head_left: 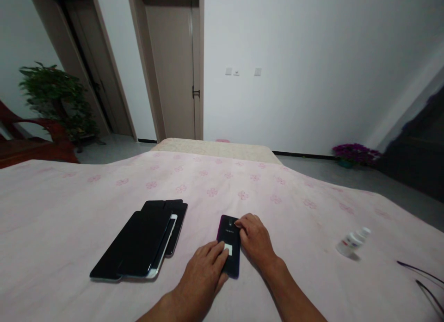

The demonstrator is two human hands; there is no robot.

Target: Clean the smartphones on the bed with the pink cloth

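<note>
A dark smartphone (pixel 229 233) lies back side up on the flowered cloth, its camera end pointing away from me. A white patch (pixel 229 249) shows on its lower back. My left hand (pixel 205 270) grips the phone's left side, fingertips over the back beside the white patch. My right hand (pixel 255 238) is closed at the upper right edge, with its fingertips near the camera; part of its grip is hidden. Left of my hands lies a group of overlapping dark phones or tablets (pixel 138 241), one with a white edge.
The pink-and-white flowered cloth (pixel 194 206) covers the wide surface. A small white bottle (pixel 353 242) leans to the right of my hands. Dark thin cords or glasses arms (pixel 421 271) lie at the far right. Beyond stand a wooden chair (pixel 38 137) and a door (pixel 169 72).
</note>
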